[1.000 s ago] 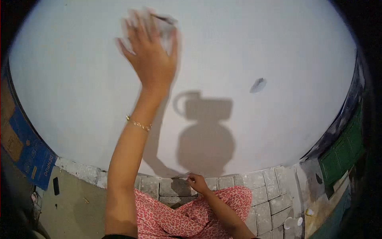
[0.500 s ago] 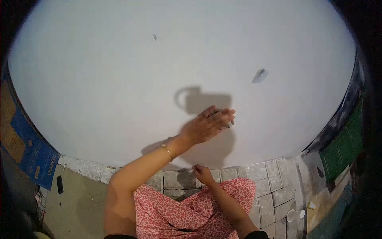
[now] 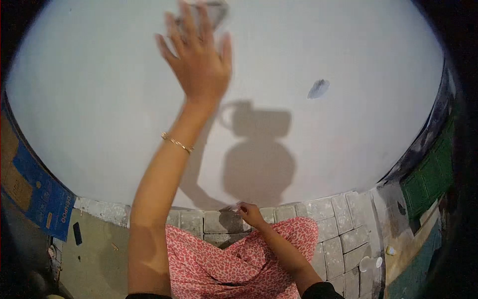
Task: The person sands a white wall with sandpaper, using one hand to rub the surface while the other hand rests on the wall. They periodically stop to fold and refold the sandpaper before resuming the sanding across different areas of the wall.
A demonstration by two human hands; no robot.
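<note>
My left hand [image 3: 201, 65] reaches high up against the white wall [image 3: 109, 99], its fingers spread apart and slightly blurred. A dark grey patch [image 3: 216, 14] shows behind those fingertips. On that wrist is a gold bracelet [image 3: 177, 143]. My right hand [image 3: 251, 215] stays low near the foot of the wall, above my lap, with its fingers pinched together. A small pale bit shows at their tips; I cannot tell what it is. Right of centre on the wall is a grey leaf-shaped mark [image 3: 318, 89].
Shadows of a head and a headset [image 3: 259, 164] fall on the wall. Grey paving bricks [image 3: 331, 219] run along its base. A blue printed cardboard [image 3: 42, 194] stands at the left, a green panel [image 3: 428, 184] at the right. A dark flat object [image 3: 77, 233] lies on the left floor.
My left hand has moved up and left along the wall from its middle, and its fingers have spread. My right hand stays nearly in place.
</note>
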